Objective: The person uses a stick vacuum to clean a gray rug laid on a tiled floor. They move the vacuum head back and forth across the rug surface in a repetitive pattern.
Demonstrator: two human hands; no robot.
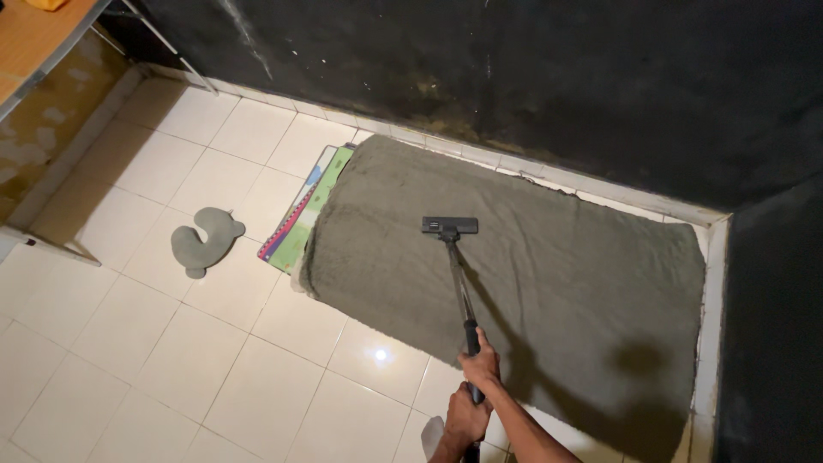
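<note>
Both hands grip the stiff, light vacuum wand (460,287): right hand (482,367) higher, left hand (465,420) toward six o'clock; its floor head (449,226) rests on the soft grey-green rug (557,257).

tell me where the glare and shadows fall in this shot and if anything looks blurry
Head view: a bright glare spot on the white floor tile near the grey rug; the vacuum wand and the hands cast a long shadow rightward across the rug; the dark wall is dim and grainy; the frame is fairly sharp, corners darker.
</note>
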